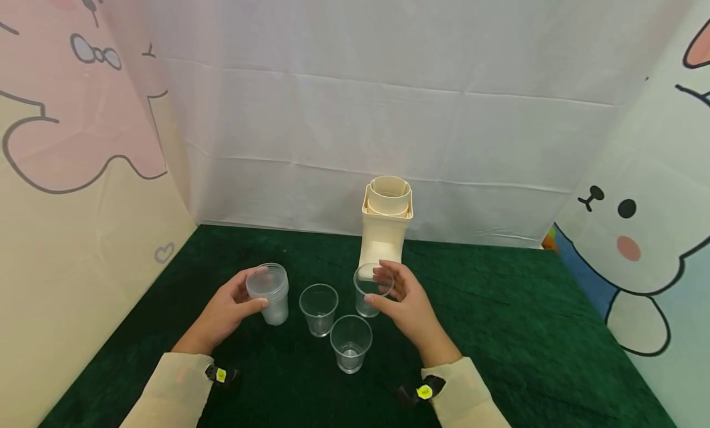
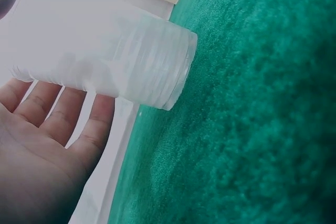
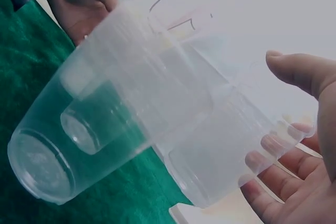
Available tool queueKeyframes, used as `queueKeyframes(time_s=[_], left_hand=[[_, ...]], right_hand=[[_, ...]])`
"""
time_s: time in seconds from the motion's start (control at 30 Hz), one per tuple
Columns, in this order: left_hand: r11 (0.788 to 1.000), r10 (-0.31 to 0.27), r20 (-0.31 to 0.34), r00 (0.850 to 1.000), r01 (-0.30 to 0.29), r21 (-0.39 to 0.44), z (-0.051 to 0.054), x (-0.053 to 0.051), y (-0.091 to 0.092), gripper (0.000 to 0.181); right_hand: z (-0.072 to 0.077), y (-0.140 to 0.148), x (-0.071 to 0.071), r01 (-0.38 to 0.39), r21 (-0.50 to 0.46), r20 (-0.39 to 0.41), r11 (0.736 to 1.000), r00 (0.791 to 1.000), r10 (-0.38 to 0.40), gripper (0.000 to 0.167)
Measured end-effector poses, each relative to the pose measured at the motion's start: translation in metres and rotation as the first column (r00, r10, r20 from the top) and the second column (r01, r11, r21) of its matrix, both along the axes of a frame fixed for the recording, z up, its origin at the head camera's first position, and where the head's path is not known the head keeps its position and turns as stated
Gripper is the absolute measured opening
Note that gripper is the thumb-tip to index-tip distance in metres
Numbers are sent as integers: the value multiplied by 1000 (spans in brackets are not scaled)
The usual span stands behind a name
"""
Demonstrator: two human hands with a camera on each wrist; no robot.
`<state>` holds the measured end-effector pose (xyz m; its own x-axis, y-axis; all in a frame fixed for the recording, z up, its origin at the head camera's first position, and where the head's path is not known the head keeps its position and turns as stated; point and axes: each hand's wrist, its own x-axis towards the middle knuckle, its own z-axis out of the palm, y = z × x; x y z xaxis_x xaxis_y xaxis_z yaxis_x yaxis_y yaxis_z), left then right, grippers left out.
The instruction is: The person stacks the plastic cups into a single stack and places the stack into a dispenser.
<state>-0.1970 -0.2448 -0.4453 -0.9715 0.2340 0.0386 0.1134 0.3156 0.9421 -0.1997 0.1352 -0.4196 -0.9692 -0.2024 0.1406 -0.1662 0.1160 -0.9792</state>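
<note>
My left hand [image 1: 224,308] grips a stack of clear plastic cups [image 1: 275,308], thumb on the near side and fingers behind. In the left wrist view the nested cup stack [image 2: 157,61] shows layered edges at its base. My right hand [image 1: 413,311] is around a single clear cup [image 1: 363,306]. Seen from the right wrist, its fingers are against that cup [image 3: 202,156], while the thumb [image 3: 294,72] stands apart from it. Two more clear cups stand upright between the hands, one further back [image 1: 318,317] and one nearer [image 1: 350,348].
A cream plastic pipe-like piece [image 1: 383,237] with a round opening on top stands behind the right-hand cup. Dark green cloth [image 1: 516,329] covers the table. A white curtain [image 1: 333,119] hangs at the back, with cartoon-printed cloth [image 1: 660,243] at the sides.
</note>
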Motion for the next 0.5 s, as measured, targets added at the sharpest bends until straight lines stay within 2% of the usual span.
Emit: queueKeyframes(time_s=[0.5], left_hand=[[1000,-3,8,1000,3,11,-1,-1,0,63]], right_hand=[[11,0,3,9,-16,-15,1000,1000,-10,68]])
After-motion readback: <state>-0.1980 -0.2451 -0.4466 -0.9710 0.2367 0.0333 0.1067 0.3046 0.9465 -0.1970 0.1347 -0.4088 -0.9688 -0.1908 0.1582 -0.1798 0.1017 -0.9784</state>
